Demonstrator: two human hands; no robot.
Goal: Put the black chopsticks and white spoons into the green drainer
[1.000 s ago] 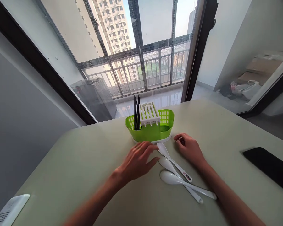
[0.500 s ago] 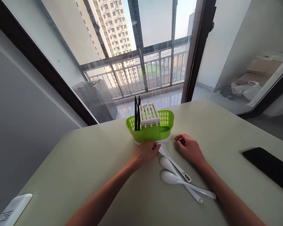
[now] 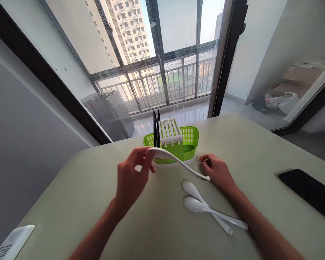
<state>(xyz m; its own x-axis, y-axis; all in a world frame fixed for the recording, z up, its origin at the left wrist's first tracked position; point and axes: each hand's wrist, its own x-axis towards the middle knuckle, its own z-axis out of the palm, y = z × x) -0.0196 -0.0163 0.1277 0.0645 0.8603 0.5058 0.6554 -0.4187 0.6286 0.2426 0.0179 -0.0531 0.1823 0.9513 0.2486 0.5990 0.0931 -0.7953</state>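
Left hand (image 3: 131,178) pinches white spoon (image 3: 164,153) by bowl end between thumb and fingers, raised over tabletop (image 3: 81,191), just on near side of green cutlery basket (image 3: 176,152). Spoon handle slopes right toward right hand (image 3: 217,169); cannot tell if touching. Right hand rests right of basket, fingers loosely curled, narrow gap at thumb, nothing visible in grasp. Two crossed white spoons (image 3: 195,205) lie nearer. Black chopsticks (image 3: 154,130) stand in basket's left end. Black slab-like object (image 3: 308,193) far right.

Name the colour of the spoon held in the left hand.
The spoon is white; it shows best in the head view.
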